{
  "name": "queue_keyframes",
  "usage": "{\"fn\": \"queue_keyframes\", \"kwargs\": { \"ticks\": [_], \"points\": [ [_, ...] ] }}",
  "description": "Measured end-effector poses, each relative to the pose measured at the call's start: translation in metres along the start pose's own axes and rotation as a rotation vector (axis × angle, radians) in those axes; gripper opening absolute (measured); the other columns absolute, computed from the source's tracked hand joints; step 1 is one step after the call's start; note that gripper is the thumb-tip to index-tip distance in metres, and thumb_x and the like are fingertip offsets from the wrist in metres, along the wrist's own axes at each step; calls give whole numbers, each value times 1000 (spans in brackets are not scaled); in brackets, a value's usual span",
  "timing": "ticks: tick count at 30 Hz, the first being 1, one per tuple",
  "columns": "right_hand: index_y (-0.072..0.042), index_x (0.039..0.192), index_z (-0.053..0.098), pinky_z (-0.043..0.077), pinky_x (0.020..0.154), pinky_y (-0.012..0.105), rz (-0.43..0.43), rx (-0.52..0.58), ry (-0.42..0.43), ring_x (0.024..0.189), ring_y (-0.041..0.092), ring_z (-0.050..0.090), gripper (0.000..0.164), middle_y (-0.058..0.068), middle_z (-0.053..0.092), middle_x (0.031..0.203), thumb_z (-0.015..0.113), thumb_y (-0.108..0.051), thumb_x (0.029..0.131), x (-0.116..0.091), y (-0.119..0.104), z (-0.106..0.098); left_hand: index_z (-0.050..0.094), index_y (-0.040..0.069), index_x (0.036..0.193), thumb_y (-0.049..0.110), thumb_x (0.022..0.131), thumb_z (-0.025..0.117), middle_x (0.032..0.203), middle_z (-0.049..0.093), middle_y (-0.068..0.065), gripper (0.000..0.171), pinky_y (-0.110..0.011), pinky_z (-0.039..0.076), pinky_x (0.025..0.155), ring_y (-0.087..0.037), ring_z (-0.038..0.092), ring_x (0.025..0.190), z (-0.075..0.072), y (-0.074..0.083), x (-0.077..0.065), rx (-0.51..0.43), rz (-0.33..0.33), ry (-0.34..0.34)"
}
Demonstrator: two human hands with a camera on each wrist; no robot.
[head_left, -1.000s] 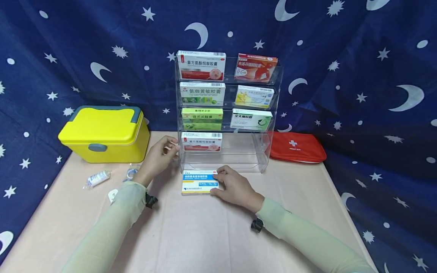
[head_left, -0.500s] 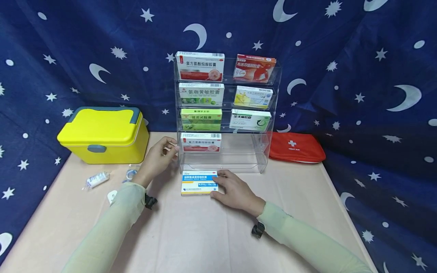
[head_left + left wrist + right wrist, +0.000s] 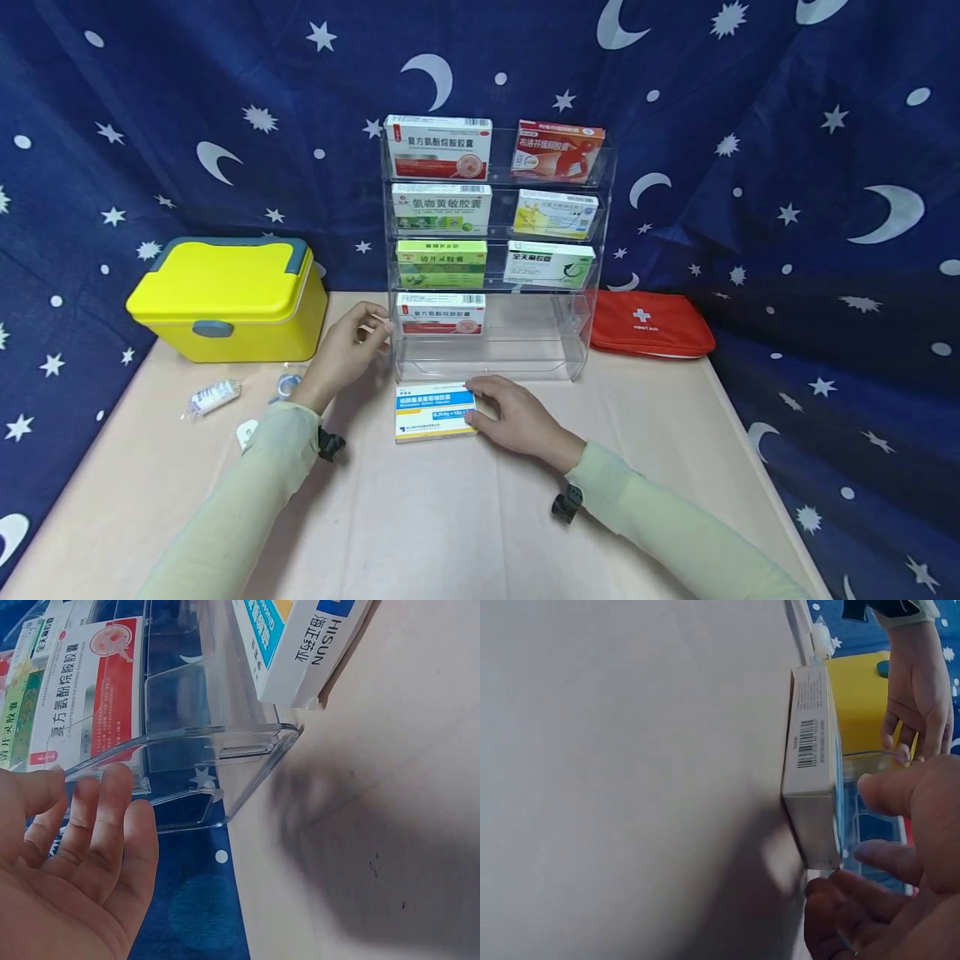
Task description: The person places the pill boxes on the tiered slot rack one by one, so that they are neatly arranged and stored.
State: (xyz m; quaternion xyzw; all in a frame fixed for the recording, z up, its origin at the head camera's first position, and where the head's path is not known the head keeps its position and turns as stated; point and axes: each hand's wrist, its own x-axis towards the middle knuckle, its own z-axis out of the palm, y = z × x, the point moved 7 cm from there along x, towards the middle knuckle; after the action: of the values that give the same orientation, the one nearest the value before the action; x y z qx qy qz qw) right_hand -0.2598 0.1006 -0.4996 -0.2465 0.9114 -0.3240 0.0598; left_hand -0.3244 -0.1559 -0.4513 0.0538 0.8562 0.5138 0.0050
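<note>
At the left side of a clear acrylic display rack (image 3: 525, 350), my left hand (image 3: 348, 350) holds its side wall between thumb and curled fingers. The left wrist view shows the thumb (image 3: 37, 787) at the wall's edge and several fingertips beside the panel. In front of the rack lies a white and blue medicine box (image 3: 431, 411). My right hand (image 3: 517, 421) grips this box by its right end, thumb near the front and fingers at the far corner. From the right wrist, the box's barcode side (image 3: 808, 742) faces the camera. A red and white medicine box (image 3: 440, 315) occupies the lowest filled tier.
Several other medicine boxes fill the upper tiers, such as the green one (image 3: 441, 265). A yellow case (image 3: 225, 308) stands left, with a wrapped roll (image 3: 215, 397) and a small bagged blue item (image 3: 287, 385) before it. A red first-aid pouch (image 3: 651, 325) lies right.
The white and blue medicine box has slid a little toward me and turned slightly, with my right hand at its end. My left hand stays at the rack.
</note>
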Motion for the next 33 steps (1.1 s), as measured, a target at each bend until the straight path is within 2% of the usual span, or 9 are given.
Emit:
{"fn": "queue_keyframes", "kwargs": {
  "ticks": [2, 6, 9, 15, 19, 23, 28, 33],
  "points": [
    [-10, 140, 61, 39, 109, 38, -6, 20, 4, 132, 18, 51, 51, 3, 55, 143, 72, -32, 95, 0, 2, 2, 56, 12, 124, 25, 104, 61, 103, 64, -11, 25, -40, 56, 73, -38, 69, 91, 0, 0, 0, -2, 2, 0],
    [-10, 137, 62, 45, 100, 38, -8, 52, 26, 117, 19, 58, 47, 3, 59, 135, 73, -29, 95, -1, 3, 3, 56, 12, 123, 25, 104, 61, 103, 64, -11, 24, -41, 56, 73, -38, 69, 92, 0, 2, 0, -6, 4, -1],
    [-10, 136, 61, 47, 94, 40, 11, 55, 35, 107, 21, 59, 46, 4, 61, 129, 73, -29, 95, 0, 3, 3, 56, 13, 124, 26, 104, 61, 104, 64, -11, 24, -40, 56, 73, -36, 69, 91, 0, 2, 0, 0, 2, -2],
    [-6, 141, 57, 48, 93, 40, 64, 10, 23, 106, 20, 58, 57, 7, 61, 127, 72, -36, 95, 1, 5, 8, 55, 12, 125, 25, 104, 60, 104, 63, -11, 25, -39, 56, 73, -35, 69, 90, 0, 1, 0, 10, -3, -4],
    [-5, 143, 56, 47, 95, 42, 62, -29, 22, 114, 20, 56, 63, 7, 59, 131, 72, -41, 94, 3, 4, 12, 55, 11, 124, 24, 104, 60, 103, 64, -11, 24, -40, 56, 72, -35, 70, 90, 0, 1, 0, 6, -1, -3],
    [-7, 141, 57, 48, 89, 40, 62, -33, 28, 106, 18, 54, 64, 5, 59, 126, 74, -44, 92, 3, 4, 14, 55, 12, 124, 25, 104, 61, 104, 64, -11, 25, -39, 56, 72, -36, 70, 90, 0, 2, 0, 8, 3, -4],
    [-14, 135, 59, 46, 80, 35, 20, -14, 67, 94, 15, 50, 59, 2, 57, 116, 78, -45, 89, 2, 5, 11, 56, 12, 124, 25, 104, 61, 104, 64, -11, 24, -40, 57, 73, -37, 70, 91, 0, 2, 0, 2, 6, -6],
    [-18, 130, 59, 48, 81, 34, -34, -36, 153, 96, 13, 52, 56, -3, 57, 119, 81, -45, 86, 0, 2, 6, 56, 12, 124, 26, 105, 60, 104, 64, -11, 24, -40, 56, 74, -36, 70, 91, 0, 1, -1, 5, -5, -4]
  ]
}}
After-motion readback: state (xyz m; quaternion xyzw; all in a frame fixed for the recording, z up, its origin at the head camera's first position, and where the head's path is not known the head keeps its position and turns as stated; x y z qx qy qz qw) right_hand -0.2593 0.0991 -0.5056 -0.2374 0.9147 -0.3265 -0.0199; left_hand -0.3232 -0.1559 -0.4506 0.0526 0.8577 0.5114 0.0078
